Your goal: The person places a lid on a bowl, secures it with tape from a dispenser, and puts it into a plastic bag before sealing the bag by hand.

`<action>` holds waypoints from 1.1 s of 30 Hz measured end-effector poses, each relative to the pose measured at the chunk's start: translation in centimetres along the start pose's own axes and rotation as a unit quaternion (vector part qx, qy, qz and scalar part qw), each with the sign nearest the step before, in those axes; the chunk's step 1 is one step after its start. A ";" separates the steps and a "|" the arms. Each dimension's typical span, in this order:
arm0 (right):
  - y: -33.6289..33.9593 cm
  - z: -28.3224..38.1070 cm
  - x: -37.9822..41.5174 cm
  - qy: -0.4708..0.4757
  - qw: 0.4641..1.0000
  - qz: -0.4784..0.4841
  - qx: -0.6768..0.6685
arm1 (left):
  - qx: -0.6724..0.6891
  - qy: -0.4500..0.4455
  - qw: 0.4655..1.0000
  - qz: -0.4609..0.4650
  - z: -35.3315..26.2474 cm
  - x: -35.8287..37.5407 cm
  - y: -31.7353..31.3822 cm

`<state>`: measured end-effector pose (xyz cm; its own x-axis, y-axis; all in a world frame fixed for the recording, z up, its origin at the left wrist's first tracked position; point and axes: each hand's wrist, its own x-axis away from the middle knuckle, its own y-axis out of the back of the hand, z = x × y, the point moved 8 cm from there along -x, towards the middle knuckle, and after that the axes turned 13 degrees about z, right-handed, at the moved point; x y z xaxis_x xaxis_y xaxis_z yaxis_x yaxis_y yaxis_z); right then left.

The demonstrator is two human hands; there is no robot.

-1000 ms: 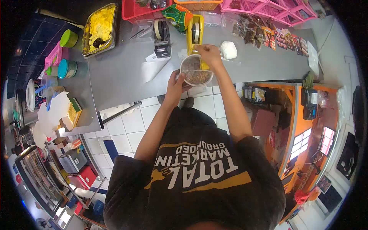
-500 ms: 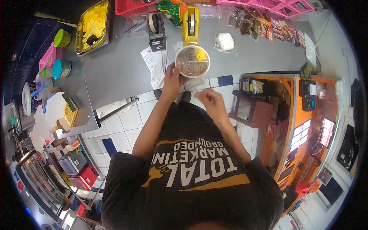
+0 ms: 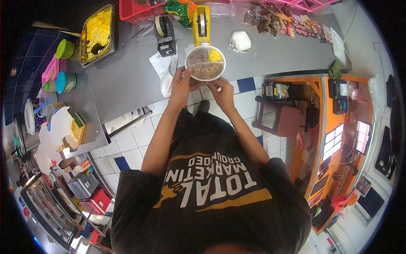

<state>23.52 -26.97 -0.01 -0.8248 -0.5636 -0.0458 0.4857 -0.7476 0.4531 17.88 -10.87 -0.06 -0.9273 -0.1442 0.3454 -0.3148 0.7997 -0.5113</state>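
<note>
A round food bowl (image 3: 206,71) with a white rim and a see-through lid is held over the front edge of the counter. Brown food and a yellow portion show inside, and a thin pale line crosses the top. My left hand (image 3: 180,89) grips the bowl's left side, thumb near the rim. At its near right edge, my right hand (image 3: 223,94) is closed with its fingertips against the rim; whether a small piece is pinched there is hidden. Behind the bowl stand a yellow tape dispenser (image 3: 202,25) and a black tape dispenser (image 3: 165,38).
A printed receipt (image 3: 160,67) lies left of the bowl on the grey counter (image 3: 122,80). A tray of yellow food (image 3: 97,34) sits at the back left. A white lump in clear plastic (image 3: 241,41) lies to the right. A dark red stool (image 3: 281,116) stands at the lower right.
My right hand has moved from the air near my body up to the bowl's near edge. The bowl, in my left hand, appears slightly left and lower relative to the dispensers.
</note>
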 end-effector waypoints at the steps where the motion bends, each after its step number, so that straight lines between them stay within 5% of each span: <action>1: -0.1 -0.1 0.2 -0.005 1.000 0.006 0.010 | -0.002 0.006 1.000 0.001 0.0 0.2 0.2; 9: -2.3 -4.0 1.3 -0.077 0.987 0.001 -0.139 | -0.072 0.018 0.997 0.019 0.0 0.4 0.1; 15: -4.8 -4.5 1.1 -0.109 0.896 0.058 -0.427 | -0.002 0.024 0.999 0.027 -0.5 0.3 0.1; 19: -5.5 -3.9 0.7 -0.078 0.846 0.093 -0.518 | -0.003 0.036 0.999 0.030 -0.4 0.2 0.6; 22: -4.8 -2.2 0.8 -0.148 0.816 0.164 -0.535 | 0.009 0.047 0.999 0.011 -1.0 0.6 -0.2; 26: 1.9 -4.1 -2.3 -0.207 0.973 0.043 -0.088 | -0.012 0.051 0.998 0.023 -0.8 0.2 0.6; 27: 4.8 -2.6 -3.9 -0.113 0.988 -0.106 0.022 | -0.013 0.050 0.998 0.027 -1.0 0.1 0.4; 30: 6.5 0.5 -8.8 -0.095 0.994 -0.043 -0.024 | -0.018 0.046 0.999 0.010 -1.4 0.3 0.0; 33: 2.6 -2.3 -13.1 -0.248 0.953 0.169 -0.041 | -0.007 0.039 0.999 0.019 -1.3 0.5 0.1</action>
<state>36.28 -22.31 -0.31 -0.6427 -0.5573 0.5257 0.7523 -0.5889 0.2954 17.68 -10.11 1.12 -0.9200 -0.0687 0.3857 -0.2764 0.8116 -0.5147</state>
